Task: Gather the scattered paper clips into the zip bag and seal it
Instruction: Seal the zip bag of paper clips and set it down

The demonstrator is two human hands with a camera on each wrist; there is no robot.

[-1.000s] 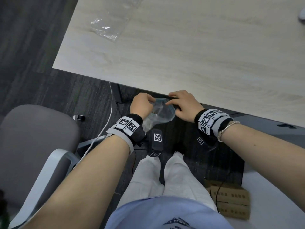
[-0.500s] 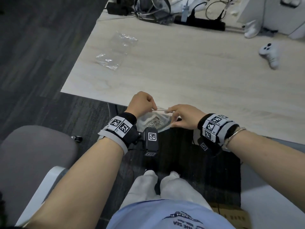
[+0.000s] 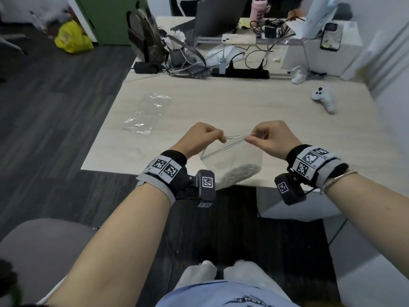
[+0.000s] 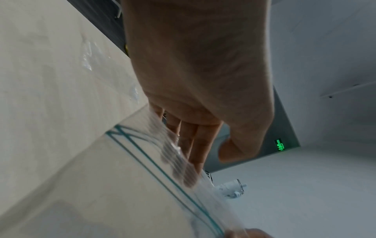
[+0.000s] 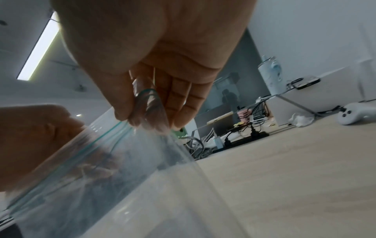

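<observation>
Both grips are pinching: our left hand (image 3: 200,138) nips the left end of the zip bag (image 3: 234,161) at its mouth, and our right hand (image 3: 271,138) nips the right end, thumb against fingertips with the other fingers curled in. Between them the mouth is drawn out in a line above the near edge of the desk (image 3: 232,103).

Half a second ago we held the bag low, below the desk edge, with the hands close together; a second ago it was lower still and bunched. Now we have lifted it over the desk and moved the hands apart, so the green zip strip (image 5: 95,140) runs straight. From the head view its two lips look slightly parted at the left end, so we judge the seal not yet closed; stretching the mouth flat reads as preparation for pressing the strip shut along its length.

Counting from largest to smallest: one desk; two hands; one zip bag in our hold; one other piece of clear crumpled plastic (image 3: 143,116) lying well apart at the far left of the desk; one white controller (image 3: 323,99) at the far right. The paper clips (image 3: 240,172) sit as one pale heap in the bag's bottom, too many and too blurred to count. We see no loose clips on the desk, so gathering looks finished.
</observation>
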